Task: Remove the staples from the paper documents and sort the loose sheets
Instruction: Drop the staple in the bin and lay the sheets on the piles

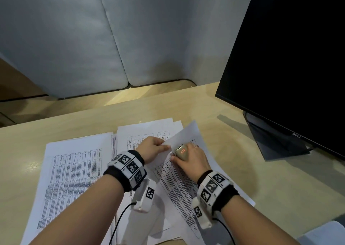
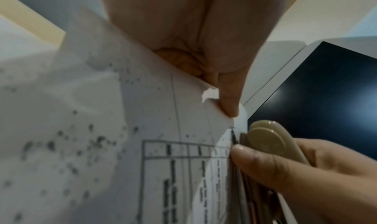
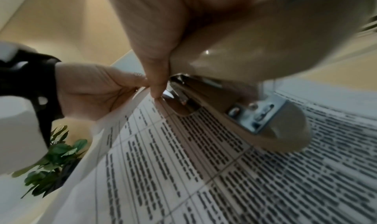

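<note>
On the desk (image 1: 242, 179), beside the dark monitor (image 1: 289, 58), the stapled document (image 1: 179, 185) lies angled. The left hand (image 1: 153, 148) pinches its top sheet's lifted, already torn corner; the right hand (image 1: 192, 158) grips a beige stapler (image 1: 180, 152) at that corner. Pulling harder would likely tear further.

Beige stapler (image 1: 182, 153); white sheets (image 1: 74, 170), black tables.

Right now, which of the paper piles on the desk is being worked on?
The angled right-hand document: the left hand lifts its top sheet's corner and the right hand holds the beige stapler there. The other piles lie flat, untouched.
</note>
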Tool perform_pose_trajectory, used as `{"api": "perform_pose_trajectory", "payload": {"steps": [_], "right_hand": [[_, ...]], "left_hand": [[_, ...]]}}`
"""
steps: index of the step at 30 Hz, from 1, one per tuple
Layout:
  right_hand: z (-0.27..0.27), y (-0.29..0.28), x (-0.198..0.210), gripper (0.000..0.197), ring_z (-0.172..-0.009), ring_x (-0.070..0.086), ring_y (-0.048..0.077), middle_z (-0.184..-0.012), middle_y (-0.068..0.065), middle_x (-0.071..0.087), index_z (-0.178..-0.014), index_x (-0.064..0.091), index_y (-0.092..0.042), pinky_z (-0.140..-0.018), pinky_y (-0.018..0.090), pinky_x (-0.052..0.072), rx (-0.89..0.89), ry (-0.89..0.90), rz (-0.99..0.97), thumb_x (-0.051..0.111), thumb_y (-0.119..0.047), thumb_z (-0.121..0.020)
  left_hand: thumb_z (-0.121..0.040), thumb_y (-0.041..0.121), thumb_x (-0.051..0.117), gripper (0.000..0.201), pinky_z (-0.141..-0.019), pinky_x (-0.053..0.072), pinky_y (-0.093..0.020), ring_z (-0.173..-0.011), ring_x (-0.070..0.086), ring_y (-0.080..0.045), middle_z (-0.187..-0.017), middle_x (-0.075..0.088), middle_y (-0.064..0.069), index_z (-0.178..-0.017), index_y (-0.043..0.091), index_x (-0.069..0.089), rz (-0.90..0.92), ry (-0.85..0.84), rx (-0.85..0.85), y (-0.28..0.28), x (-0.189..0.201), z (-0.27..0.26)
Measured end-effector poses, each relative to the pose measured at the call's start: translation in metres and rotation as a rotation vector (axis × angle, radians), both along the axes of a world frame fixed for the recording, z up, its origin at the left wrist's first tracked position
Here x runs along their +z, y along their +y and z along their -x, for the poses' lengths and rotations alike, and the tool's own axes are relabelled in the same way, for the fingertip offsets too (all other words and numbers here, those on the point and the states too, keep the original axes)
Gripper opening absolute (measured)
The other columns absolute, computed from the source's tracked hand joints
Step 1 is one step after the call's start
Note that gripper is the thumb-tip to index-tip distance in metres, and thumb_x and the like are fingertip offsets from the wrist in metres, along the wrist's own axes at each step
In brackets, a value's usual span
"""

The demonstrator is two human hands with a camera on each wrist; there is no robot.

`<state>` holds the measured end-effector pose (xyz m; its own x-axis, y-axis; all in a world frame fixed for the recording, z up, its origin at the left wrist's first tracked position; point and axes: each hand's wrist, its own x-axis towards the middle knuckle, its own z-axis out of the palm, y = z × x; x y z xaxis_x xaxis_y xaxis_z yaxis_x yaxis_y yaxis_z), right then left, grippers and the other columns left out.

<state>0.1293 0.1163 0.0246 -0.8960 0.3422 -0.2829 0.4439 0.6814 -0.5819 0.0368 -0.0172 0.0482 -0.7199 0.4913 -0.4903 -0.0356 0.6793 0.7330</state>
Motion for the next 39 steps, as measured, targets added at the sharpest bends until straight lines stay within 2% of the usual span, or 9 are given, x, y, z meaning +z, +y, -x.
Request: {"api": "perform_pose_trajectory", "payload": {"steps": [6, 12, 18, 22, 26, 29, 31, 36, 39], "right_hand": [[-0.001, 0.001, 0.006, 0.052, -0.105, 0.053, 0.025, -0.11, 0.01, 0.06, -0.11, 0.053, -0.007, -0.079, 0.027, 0.036, -0.038, 0.024, 0.087, 0.071, -0.044, -0.078], [-0.002, 0.0, 0.007, 0.05, -0.104, 0.053, 0.024, -0.109, 0.01, 0.058, -0.107, 0.053, -0.006, -0.072, 0.023, 0.03, -0.015, 0.05, 0.098, 0.071, -0.042, -0.078], [0.003, 0.005, 0.012, 0.04, -0.097, 0.055, 0.026, -0.101, 0.008, 0.06, -0.092, 0.049, -0.016, -0.075, 0.029, 0.038, 0.045, 0.058, 0.021, 0.068, -0.048, -0.078], [0.001, 0.006, 0.013, 0.039, -0.094, 0.058, 0.028, -0.097, 0.007, 0.064, -0.089, 0.046, -0.022, -0.068, 0.03, 0.039, 0.053, 0.035, -0.054, 0.063, -0.054, -0.078], [-0.007, 0.001, 0.013, 0.039, -0.095, 0.058, 0.027, -0.099, 0.005, 0.064, -0.099, 0.05, -0.019, -0.069, 0.029, 0.038, 0.109, 0.068, -0.121, 0.059, -0.053, -0.082], [-0.011, -0.001, 0.013, 0.036, -0.094, 0.058, 0.025, -0.099, 0.002, 0.063, -0.098, 0.048, -0.021, -0.072, 0.03, 0.041, 0.136, 0.105, -0.145, 0.058, -0.052, -0.083], [-0.012, -0.002, 0.011, 0.036, -0.094, 0.058, 0.026, -0.099, 0.003, 0.062, -0.097, 0.047, -0.02, -0.073, 0.031, 0.042, 0.15, 0.109, -0.162, 0.056, -0.052, -0.083], [-0.014, -0.005, 0.014, 0.029, -0.095, 0.058, 0.03, -0.103, 0.004, 0.06, -0.101, 0.046, -0.019, -0.075, 0.033, 0.04, 0.221, 0.152, -0.25, 0.053, -0.042, -0.086], [-0.015, -0.004, 0.013, 0.031, -0.093, 0.058, 0.028, -0.098, 0.004, 0.063, -0.096, 0.047, -0.02, -0.07, 0.031, 0.038, 0.106, 0.144, -0.148, 0.055, -0.048, -0.084]], "left_hand": [[-0.086, 0.025, 0.064, 0.019, -0.043, 0.038, -0.013, -0.048, 0.051, -0.011, -0.061, 0.059, -0.001, -0.078, 0.008, 0.067, -0.044, -0.046, 0.06, 0.001, -0.002, -0.003], [-0.084, 0.025, 0.067, 0.028, -0.056, 0.04, -0.024, -0.056, 0.054, -0.019, -0.073, 0.064, -0.013, -0.087, -0.003, 0.069, -0.081, -0.077, 0.099, 0.0, -0.008, -0.009], [-0.078, 0.024, 0.072, 0.028, -0.059, 0.039, -0.025, -0.057, 0.053, -0.019, -0.068, 0.061, -0.013, -0.077, -0.004, 0.067, -0.167, -0.175, 0.191, 0.001, -0.009, -0.014], [-0.081, 0.018, 0.069, 0.025, -0.048, 0.038, -0.019, -0.046, 0.051, -0.012, -0.052, 0.058, 0.0, -0.058, 0.013, 0.062, -0.137, -0.214, 0.232, 0.004, -0.008, -0.013], [-0.079, 0.019, 0.07, 0.021, -0.064, 0.041, -0.027, -0.062, 0.054, -0.021, -0.065, 0.06, -0.008, -0.06, 0.012, 0.065, -0.069, -0.262, 0.251, 0.008, -0.011, -0.013], [-0.079, 0.017, 0.069, 0.012, -0.072, 0.043, -0.028, -0.075, 0.057, -0.023, -0.079, 0.064, -0.011, -0.078, 0.005, 0.071, -0.036, -0.286, 0.271, 0.009, -0.01, -0.014], [-0.078, 0.014, 0.068, 0.012, -0.069, 0.043, -0.027, -0.073, 0.056, -0.022, -0.078, 0.063, -0.01, -0.081, 0.002, 0.069, -0.023, -0.305, 0.298, 0.01, -0.01, -0.015], [-0.082, 0.01, 0.063, 0.024, -0.053, 0.033, -0.025, -0.055, 0.043, -0.017, -0.061, 0.047, -0.007, -0.061, 0.007, 0.052, 0.005, -0.302, 0.287, 0.009, -0.01, -0.017], [-0.084, 0.017, 0.065, 0.022, -0.051, 0.036, -0.021, -0.055, 0.049, -0.014, -0.06, 0.055, -0.003, -0.063, 0.012, 0.058, -0.01, -0.177, 0.186, 0.007, -0.006, -0.017]]}}
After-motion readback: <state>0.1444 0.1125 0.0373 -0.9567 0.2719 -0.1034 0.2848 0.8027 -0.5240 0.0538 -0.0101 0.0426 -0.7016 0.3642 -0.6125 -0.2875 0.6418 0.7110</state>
